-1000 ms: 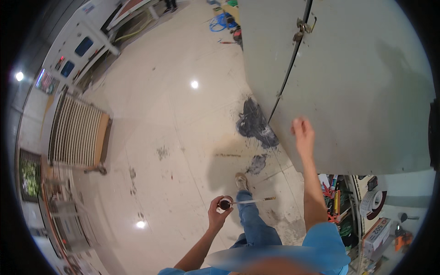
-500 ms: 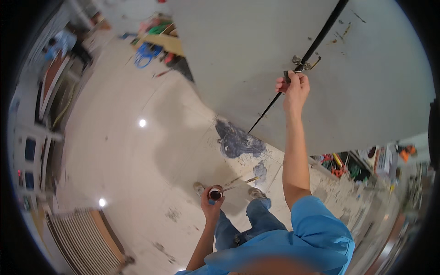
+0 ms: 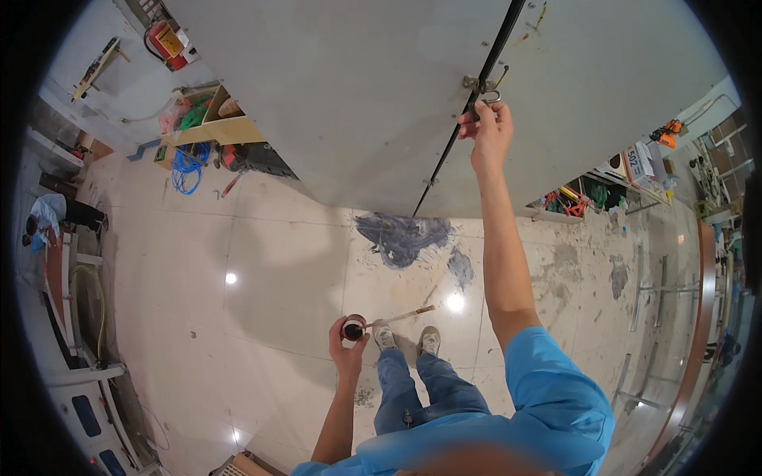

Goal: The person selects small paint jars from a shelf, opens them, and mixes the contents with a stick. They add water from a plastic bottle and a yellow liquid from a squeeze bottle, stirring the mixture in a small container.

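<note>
My right hand (image 3: 490,135) is raised to the two tall grey doors (image 3: 357,95), fingers closed on what looks like a dark padlock. Its metal shackle (image 3: 494,96) shows just above my fingertips, beside the metal hasp (image 3: 471,82) at the black gap between the doors. Whether the shackle passes through the hasp, I cannot tell. Lower down, my left hand (image 3: 347,353) is wrapped round a small jar (image 3: 354,329) with a dark inside. A thin brush-like stick (image 3: 409,314) points right from the jar; how it is held is hidden.
Dark smears (image 3: 405,236) mark the tiled floor below the doors. At left are a box of odds and ends (image 3: 210,119), blue hose (image 3: 189,168) and a fire extinguisher (image 3: 165,44). A person (image 3: 63,214) bends over a bench far left. Tools lie in a bin (image 3: 565,202) at right.
My view has turned, so the doors' gap and hasp sit further left and higher. My right hand stays at the hasp, with the shackle now plainer. My left hand still holds the jar.
</note>
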Tool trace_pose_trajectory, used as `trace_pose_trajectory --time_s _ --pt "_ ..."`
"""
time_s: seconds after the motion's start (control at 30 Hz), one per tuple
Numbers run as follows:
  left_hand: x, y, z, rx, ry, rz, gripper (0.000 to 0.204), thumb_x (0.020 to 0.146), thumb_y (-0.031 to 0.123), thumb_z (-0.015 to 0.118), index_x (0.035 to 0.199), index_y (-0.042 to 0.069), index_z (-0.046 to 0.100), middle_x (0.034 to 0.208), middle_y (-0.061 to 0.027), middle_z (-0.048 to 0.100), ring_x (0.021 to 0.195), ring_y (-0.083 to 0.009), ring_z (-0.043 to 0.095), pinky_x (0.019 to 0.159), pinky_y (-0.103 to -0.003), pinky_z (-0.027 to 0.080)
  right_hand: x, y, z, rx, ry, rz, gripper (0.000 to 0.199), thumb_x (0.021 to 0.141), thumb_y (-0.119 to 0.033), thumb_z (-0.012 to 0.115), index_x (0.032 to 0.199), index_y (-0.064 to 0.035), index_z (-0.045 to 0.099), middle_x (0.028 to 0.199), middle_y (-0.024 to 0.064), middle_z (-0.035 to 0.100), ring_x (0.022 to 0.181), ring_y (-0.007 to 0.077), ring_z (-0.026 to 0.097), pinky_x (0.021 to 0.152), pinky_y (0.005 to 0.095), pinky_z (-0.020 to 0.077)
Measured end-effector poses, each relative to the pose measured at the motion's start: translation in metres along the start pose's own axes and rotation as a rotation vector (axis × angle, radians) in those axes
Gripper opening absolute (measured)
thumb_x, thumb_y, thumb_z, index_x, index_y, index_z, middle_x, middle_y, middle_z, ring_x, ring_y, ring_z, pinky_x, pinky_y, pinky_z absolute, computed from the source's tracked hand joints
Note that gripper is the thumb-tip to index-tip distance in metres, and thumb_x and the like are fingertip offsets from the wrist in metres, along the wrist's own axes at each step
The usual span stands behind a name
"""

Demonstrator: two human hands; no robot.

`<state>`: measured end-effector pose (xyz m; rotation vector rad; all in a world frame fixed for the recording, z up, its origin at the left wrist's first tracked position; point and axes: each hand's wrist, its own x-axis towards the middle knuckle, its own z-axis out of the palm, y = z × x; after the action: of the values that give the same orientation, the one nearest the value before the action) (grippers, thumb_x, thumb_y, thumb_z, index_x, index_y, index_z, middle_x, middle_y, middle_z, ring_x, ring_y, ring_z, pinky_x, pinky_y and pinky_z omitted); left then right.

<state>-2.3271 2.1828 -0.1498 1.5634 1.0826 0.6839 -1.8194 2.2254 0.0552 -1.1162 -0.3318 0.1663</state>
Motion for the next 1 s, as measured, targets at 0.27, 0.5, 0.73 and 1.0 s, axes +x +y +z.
trace_pose_trajectory --time_s 0.27,0.5,0.73,1.0 --pt "0.009 -0.007 0.015 -0.131 -0.13 0.04 0.07 0.075 0.0 0.091 0.138 0.005 0.062 0.133 -0.0099 0.064 0.117 -0.022 0.066 0.102 -0.035 0.054 -0.038 0.003 -0.016 0.092 0.125 -0.006 0.018 0.102 -0.015 0.065 0.108 -0.0039 0.053 0.078 0.0162 0.071 0.055 0.018 0.063 0.048 0.032 0.0511" --pt "0.008 0.01 0.012 -0.071 -0.246 0.028 0.069 0.075 0.003 0.092 0.137 0.004 0.063 0.135 -0.0127 0.065 0.122 -0.0269 0.065 0.102 -0.038 0.052 -0.018 -0.029 0.001 -0.05 -0.103 0.148 0.014 0.101 -0.014 0.065 0.096 -0.0045 0.057 0.072 0.0104 0.067 0.054 0.0152 0.06 0.045 0.0309 0.0453" --pt "0.013 0.011 0.002 0.052 -0.356 0.118 0.064 0.077 0.006 0.091 0.135 0.004 0.064 0.138 -0.0165 0.064 0.122 -0.03 0.066 0.102 -0.039 0.054 -0.126 -0.039 -0.082 -0.377 -0.052 -0.081 0.017 0.102 -0.014 0.066 0.114 -0.0022 0.064 0.082 0.0009 0.062 0.068 0.0079 0.058 0.058 0.0237 0.0421" --pt "0.046 0.01 0.057 0.118 -0.619 0.274 0.063 0.076 0.007 0.091 0.133 0.005 0.064 0.13 -0.0137 0.064 0.118 -0.0292 0.065 0.1 -0.038 0.054 -0.304 -0.048 -0.279 -0.365 0.325 -0.242 0.065 0.107 -0.018 0.065 0.162 -0.0042 0.033 0.16 0.0127 0.045 0.144 0.024 0.046 0.125 0.0426 0.0292"
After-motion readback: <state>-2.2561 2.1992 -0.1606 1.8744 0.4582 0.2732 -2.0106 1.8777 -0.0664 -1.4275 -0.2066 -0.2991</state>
